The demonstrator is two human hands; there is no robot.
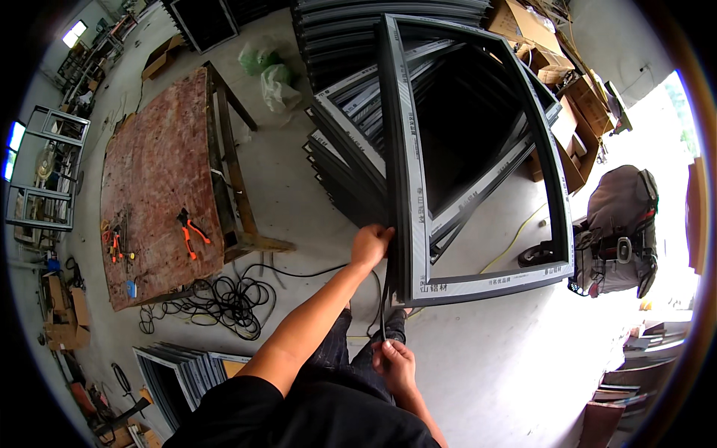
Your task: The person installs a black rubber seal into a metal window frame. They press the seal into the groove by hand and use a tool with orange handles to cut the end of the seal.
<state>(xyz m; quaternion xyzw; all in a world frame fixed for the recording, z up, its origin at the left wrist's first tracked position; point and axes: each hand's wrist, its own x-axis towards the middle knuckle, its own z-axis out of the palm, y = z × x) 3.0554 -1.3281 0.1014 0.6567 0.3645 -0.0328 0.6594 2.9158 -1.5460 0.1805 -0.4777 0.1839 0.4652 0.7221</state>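
Note:
A dark window frame (413, 149) with pale protective film stands tilted on top of stacked frames in front of me. At its left edge is my left hand (371, 246), fingers closed and pressing where a black rubber strip (385, 302) meets the frame; the fingertips are partly hidden. The strip hangs down from there to my right hand (396, 364), which pinches it between thumb and fingers below the frame's lower corner. More black strip lies in a loose coil (235, 306) on the floor to the left.
A worn reddish worktable (160, 157) at left carries orange-handled pliers (192, 233) and small tools. Further stacked frames (343, 149) lie under and behind the tilted one. More frames (183, 373) stand near my left elbow. Cardboard boxes (582, 142) and a scooter (616, 231) are at right.

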